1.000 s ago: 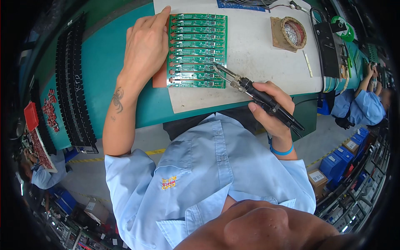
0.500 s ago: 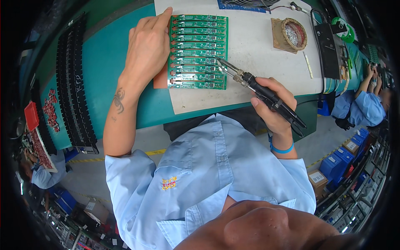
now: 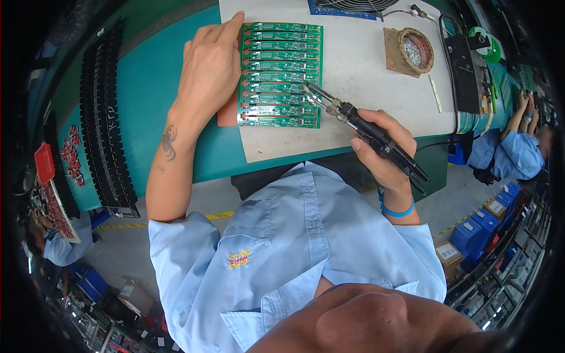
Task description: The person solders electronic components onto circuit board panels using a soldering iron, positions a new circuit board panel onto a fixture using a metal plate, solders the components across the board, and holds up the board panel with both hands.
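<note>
Head view: left hand (image 3: 209, 65) lies flat, fingers extended, palm down on the left edge of the green circuit board panel (image 3: 280, 75), holding nothing. Right hand (image 3: 382, 147), just right of the panel, grips the soldering iron (image 3: 362, 126) pen-style, tip on the panel's right side.

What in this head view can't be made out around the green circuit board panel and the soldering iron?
- Head view: the left edge of the green circuit board panel lies under the left hand.
- The tip of the black-handled soldering iron, gripped by the right hand: too small to tell whether it touches a board.
- Board components: too small to tell apart.
- Round tip-cleaner holder: contents blurred.
</note>
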Tool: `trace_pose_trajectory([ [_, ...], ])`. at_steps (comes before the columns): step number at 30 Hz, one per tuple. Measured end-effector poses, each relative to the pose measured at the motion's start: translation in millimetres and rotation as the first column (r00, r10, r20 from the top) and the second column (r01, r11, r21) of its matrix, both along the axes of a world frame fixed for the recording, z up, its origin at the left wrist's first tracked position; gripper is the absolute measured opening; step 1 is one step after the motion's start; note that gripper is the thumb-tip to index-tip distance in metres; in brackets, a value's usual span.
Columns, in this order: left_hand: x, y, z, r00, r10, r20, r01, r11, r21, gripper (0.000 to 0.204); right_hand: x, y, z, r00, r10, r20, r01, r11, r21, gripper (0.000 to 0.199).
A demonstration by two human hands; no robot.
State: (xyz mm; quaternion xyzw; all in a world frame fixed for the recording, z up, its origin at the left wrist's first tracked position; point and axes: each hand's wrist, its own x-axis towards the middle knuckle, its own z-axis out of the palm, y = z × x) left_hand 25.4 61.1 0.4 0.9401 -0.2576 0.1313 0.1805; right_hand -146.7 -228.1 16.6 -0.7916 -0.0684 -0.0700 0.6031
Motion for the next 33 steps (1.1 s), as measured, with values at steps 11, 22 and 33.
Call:
trace_pose_trajectory([
  [11, 0.1, -1.6, 1.7, 1.000, 0.004, -0.010, -0.004, 1.000, 0.019, 0.049, -2.3, -7.9, 2.0, 0.997, -0.048, 0.055, 0.049, 0.999, -0.022, 0.048],
  [22, -7.3, -7.9, 12.3, 0.998, -0.013, -0.063, 0.014, 1.000, 0.026, 0.048, 12.2, -40.4, -20.8, 0.792, -0.599, 0.119, 0.587, 0.800, 0.121, 0.054],
  [33, -2.1, -7.5, 8.1, 0.993, -0.076, -0.089, 0.074, 0.997, -0.022, 0.050, -15.0, -17.7, 4.1, 0.954, -0.297, 0.043, 0.294, 0.954, 0.062, 0.050],
])
